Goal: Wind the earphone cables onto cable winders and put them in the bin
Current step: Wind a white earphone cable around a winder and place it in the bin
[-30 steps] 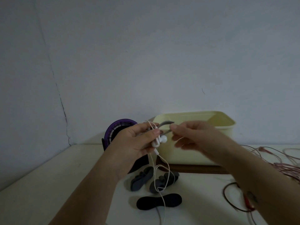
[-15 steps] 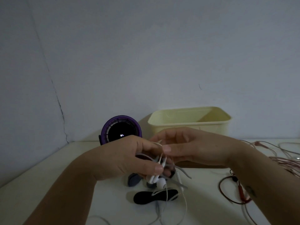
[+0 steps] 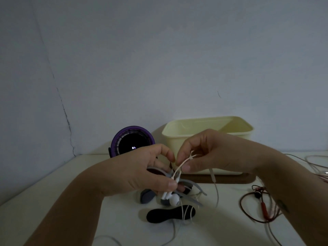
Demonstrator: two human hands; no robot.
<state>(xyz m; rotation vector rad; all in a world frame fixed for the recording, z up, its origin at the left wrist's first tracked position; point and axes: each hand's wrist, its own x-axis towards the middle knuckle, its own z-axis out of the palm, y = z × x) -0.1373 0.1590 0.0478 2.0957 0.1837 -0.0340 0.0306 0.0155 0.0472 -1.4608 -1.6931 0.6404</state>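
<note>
White earphone cable [image 3: 184, 161] is pinched between the thumb and forefinger of the right hand [image 3: 213, 153], and the other fingers curl loosely behind. The strand runs taut from that pinch down to the left hand [image 3: 147, 173]. There the fingers [image 3: 168, 183] are closed. The thumb presses the stems of two white earbuds [image 3: 173, 199] and a grey cable winder [image 3: 168, 174] against the curled fingers beneath. The buds hang just below the thumb, and the winder's thin grey flaps stick out to the right. Both hands are raised above the table [image 3: 35, 201], in front of the cream bin [image 3: 204, 120], and the spare cable drops in loops to the surface.

Directly under the hands lies a black winder [image 3: 165, 213] with white cable crossing it. A dark grey winder [image 3: 146, 196] sits just behind, partly covered by the left hand. The bin stands on a brown board [image 3: 230, 178] against the pale wall [image 3: 159, 50], which has a crack [image 3: 65, 114] running down its left side. A purple-rimmed round device [image 3: 132, 142] with a dark face stands just left of the bin.

At the right, a red cable [image 3: 262, 208] loops near the right forearm, and pale cables [image 3: 316, 167] run off the edge. The light is dim, what the bin holds cannot be seen, and how much cable is around the grey winder is hard to make out.
</note>
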